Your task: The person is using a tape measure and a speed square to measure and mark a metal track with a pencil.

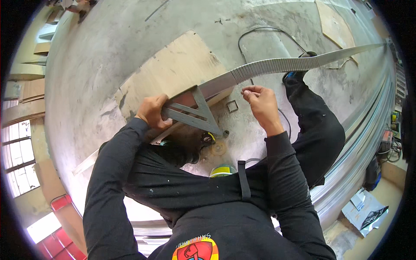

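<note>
A long metal bar [268,66] with a row of close cuts across it runs in a wavy curve from my left hand to the far right. My left hand [153,112] is closed round the corner of a grey triangular square [204,107], whose edge lies along the bar's uncut part. To the right, just on the near side of the bar, my right hand [263,107] is raised with thumb and forefinger pinched. Whatever sits in that pinch is too small to make out. A wooden board [173,65] lies flat on the floor beneath the bar's left part.
A black cable [277,29] loops over the floor beyond the bar. Between my legs lie a brownish disc [218,147] and a small square metal frame [232,106]. Long metal profiles [346,149] are stacked at right. Another board [334,26] lies far right.
</note>
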A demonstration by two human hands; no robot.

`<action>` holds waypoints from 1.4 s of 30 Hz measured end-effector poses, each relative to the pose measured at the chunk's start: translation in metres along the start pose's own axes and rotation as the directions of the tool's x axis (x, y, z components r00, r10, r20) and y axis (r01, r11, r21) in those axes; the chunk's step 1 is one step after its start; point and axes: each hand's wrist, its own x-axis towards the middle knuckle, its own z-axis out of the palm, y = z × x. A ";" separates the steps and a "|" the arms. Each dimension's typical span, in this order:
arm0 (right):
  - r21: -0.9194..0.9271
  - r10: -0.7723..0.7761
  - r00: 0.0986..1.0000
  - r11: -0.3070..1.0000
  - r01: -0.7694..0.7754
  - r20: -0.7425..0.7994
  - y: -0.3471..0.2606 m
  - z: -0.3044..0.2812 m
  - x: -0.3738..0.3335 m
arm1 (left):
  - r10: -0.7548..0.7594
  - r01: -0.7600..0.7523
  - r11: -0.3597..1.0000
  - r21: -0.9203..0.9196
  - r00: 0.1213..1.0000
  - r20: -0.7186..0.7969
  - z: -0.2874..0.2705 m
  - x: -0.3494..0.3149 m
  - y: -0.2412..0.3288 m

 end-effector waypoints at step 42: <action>-0.336 -0.512 0.852 0.788 0.515 0.107 -0.004 0.068 -0.026 | 0.130 -0.132 0.991 -0.019 0.989 -0.071 -0.001 0.007 0.004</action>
